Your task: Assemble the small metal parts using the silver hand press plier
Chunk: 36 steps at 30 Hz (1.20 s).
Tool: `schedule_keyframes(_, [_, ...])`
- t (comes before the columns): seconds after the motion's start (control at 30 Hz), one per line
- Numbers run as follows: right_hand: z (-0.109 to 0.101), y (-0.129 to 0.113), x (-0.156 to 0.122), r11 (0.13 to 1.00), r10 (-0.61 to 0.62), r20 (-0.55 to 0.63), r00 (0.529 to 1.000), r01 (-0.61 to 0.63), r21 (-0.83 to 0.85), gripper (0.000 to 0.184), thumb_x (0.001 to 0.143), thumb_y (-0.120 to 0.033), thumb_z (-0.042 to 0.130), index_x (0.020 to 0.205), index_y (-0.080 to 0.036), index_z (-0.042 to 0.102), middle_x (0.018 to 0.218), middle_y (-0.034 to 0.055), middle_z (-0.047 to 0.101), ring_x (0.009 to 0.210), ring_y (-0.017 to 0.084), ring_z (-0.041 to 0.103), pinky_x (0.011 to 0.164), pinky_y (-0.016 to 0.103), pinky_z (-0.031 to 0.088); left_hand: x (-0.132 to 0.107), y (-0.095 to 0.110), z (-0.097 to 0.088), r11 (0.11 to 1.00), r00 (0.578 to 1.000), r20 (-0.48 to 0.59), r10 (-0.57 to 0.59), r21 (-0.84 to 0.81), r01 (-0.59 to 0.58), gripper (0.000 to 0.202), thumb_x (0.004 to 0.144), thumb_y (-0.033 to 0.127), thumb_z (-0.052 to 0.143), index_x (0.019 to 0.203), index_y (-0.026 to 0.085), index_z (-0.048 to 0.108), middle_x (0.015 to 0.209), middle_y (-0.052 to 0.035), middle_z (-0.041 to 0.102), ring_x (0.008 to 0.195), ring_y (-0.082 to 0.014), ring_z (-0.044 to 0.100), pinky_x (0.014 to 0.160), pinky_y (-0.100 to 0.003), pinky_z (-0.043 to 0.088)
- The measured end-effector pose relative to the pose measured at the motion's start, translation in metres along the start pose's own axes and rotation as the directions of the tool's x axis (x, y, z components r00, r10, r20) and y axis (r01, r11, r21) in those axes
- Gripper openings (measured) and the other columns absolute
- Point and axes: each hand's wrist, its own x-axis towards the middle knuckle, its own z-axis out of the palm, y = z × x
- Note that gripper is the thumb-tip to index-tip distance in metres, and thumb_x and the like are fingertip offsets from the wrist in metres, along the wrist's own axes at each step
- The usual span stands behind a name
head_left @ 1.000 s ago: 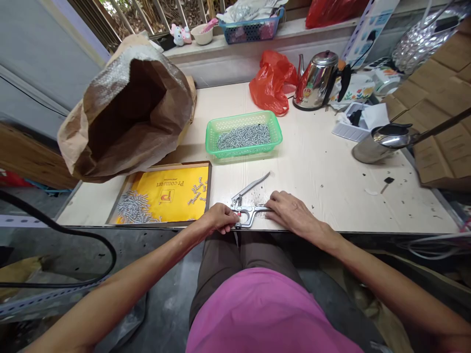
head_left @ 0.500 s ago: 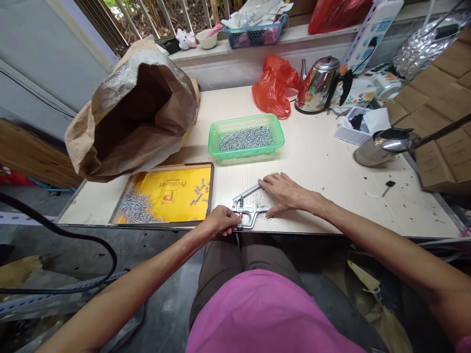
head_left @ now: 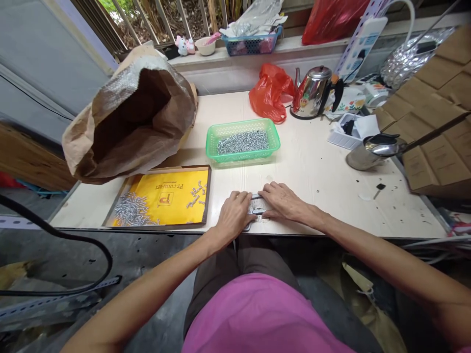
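Plier-like metal pliers lie at the table's front edge, with parts of both handles showing between my hands. My left hand is closed over the head end and covers most of it, so the jaws are hidden. Around the handle ends on the other side, my right hand is closed, fingers on the upper handle and thumb by the lower one. To the left, a shallow tray lined with yellow card holds a heap of small silver screw-like pieces and several linked-looking ones.
Behind my hands stands a green basket of small metal pieces. A large paper sack leans over the tray. Farther back are a red plastic bag and a steel kettle; a metal jug lies right.
My left hand has shifted from pinching near the red part at the tool's head to wrapping over the tool. The upper handle sits lower, nearer the other handle. The view has shifted slightly.
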Motion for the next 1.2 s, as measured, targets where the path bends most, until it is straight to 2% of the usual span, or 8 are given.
schedule_keyframes(0.13, [0.000,0.002,-0.003,1.000,-0.012,0.003,1.000,0.012,-0.001,0.054,0.076,-0.043,0.072,0.118,-0.013,0.056,0.109,0.0121,0.057,0.101,0.027,0.050,0.082,0.037,0.041,0.025,0.002,0.005,0.994,0.986,0.132,0.101,0.037,-0.106,0.056,0.079,0.037,0.069,0.125,0.012,0.049,0.121,-0.0123,0.057,0.108,-0.0270,0.049,0.091,-0.038,0.044])
schedule_keyframes(0.23, [-0.003,0.002,-0.005,1.000,0.005,0.038,0.999,-0.005,-0.002,0.058,0.073,-0.043,0.074,0.118,-0.012,0.055,0.111,0.0133,0.056,0.101,0.027,0.050,0.082,0.036,0.042,0.031,-0.001,0.006,0.988,0.980,0.156,0.127,0.068,-0.139,0.055,0.080,0.038,0.067,0.123,0.010,0.049,0.113,-0.0130,0.058,0.104,-0.0278,0.050,0.086,-0.039,0.045])
schedule_keyframes(0.47, [0.002,-0.012,-0.006,0.997,0.073,0.033,0.997,-0.072,-0.011,0.017,0.089,-0.027,0.057,0.100,-0.015,0.061,0.102,0.0100,0.060,0.099,0.023,0.052,0.073,0.030,0.041,0.026,-0.001,0.010,0.990,0.986,0.134,0.096,0.093,-0.109,0.023,0.086,0.034,0.060,0.100,0.015,0.060,0.100,-0.0086,0.060,0.099,-0.0250,0.052,0.077,-0.036,0.045])
schedule_keyframes(0.67, [0.006,-0.011,-0.006,0.995,0.098,0.029,0.995,-0.099,0.026,0.017,0.093,-0.031,0.051,0.096,-0.019,0.062,0.097,0.0073,0.061,0.093,0.020,0.054,0.063,0.027,0.037,0.027,0.001,0.009,0.992,0.987,0.152,0.054,0.108,-0.070,0.014,0.088,0.028,0.056,0.092,0.016,0.061,0.098,-0.0088,0.063,0.100,-0.0253,0.055,0.076,-0.036,0.047])
schedule_keyframes(0.77, [0.003,0.002,-0.005,0.999,0.021,-0.009,1.000,-0.020,0.048,0.030,0.086,-0.042,0.061,0.102,-0.017,0.062,0.101,0.0094,0.059,0.095,0.022,0.053,0.070,0.028,0.039,0.018,0.003,0.014,0.994,0.993,0.097,0.060,0.081,-0.068,0.024,0.086,0.025,0.059,0.107,0.014,0.059,0.112,-0.0114,0.062,0.107,-0.0268,0.055,0.087,-0.039,0.048])
schedule_keyframes(0.87, [0.004,0.020,-0.001,0.990,-0.097,0.018,0.995,0.095,0.101,0.047,0.081,-0.054,0.063,0.107,-0.015,0.062,0.100,0.0107,0.059,0.093,0.023,0.053,0.075,0.030,0.040,-0.003,0.011,0.028,0.996,0.997,-0.024,0.073,0.057,-0.071,0.038,0.087,0.016,0.055,0.125,0.011,0.051,0.136,-0.0166,0.051,0.128,-0.0285,0.045,0.103,-0.043,0.041])
schedule_keyframes(1.03, [0.006,0.035,0.013,0.990,-0.043,-0.024,0.999,0.046,0.137,0.020,0.091,-0.028,0.052,0.105,-0.018,0.062,0.100,0.0086,0.062,0.091,0.019,0.056,0.076,0.028,0.038,-0.035,0.036,0.056,0.988,0.979,-0.143,0.143,-0.042,-0.150,0.038,0.094,0.028,0.048,0.129,0.013,0.050,0.142,-0.0138,0.048,0.138,-0.0290,0.035,0.111,-0.048,0.033])
schedule_keyframes(1.2, [-0.005,0.028,0.031,0.998,0.049,-0.057,0.997,-0.052,-0.041,0.016,0.092,-0.024,0.049,0.095,-0.018,0.064,0.096,0.0068,0.064,0.092,0.021,0.054,0.081,0.034,0.033,-0.040,0.047,0.062,0.982,0.977,-0.179,0.120,-0.123,-0.143,0.044,0.096,0.039,0.042,0.130,0.014,0.049,0.138,-0.0131,0.052,0.137,-0.0282,0.037,0.114,-0.051,0.027])
